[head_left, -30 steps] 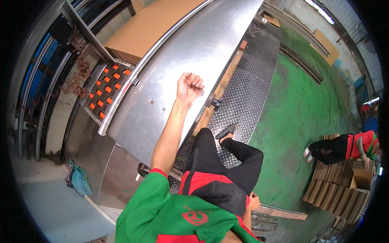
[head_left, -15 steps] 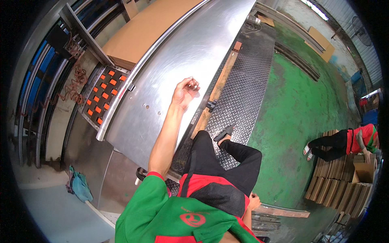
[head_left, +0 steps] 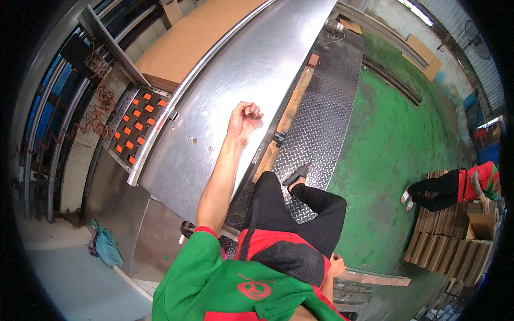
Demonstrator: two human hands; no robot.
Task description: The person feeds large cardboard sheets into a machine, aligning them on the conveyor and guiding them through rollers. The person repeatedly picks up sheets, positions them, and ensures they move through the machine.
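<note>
Metal table (head_left: 209, 96), long axis slanting up-right, left hand (head_left: 244, 123) over it

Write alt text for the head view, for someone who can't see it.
A person's left hand, loosely curled and seemingly empty, is over a shiny metal table; the right hand is down at the person's side. Brown cardboard sheets lie past the table's left edge, and a co-worker stands by stacked cardboard at right.
</note>
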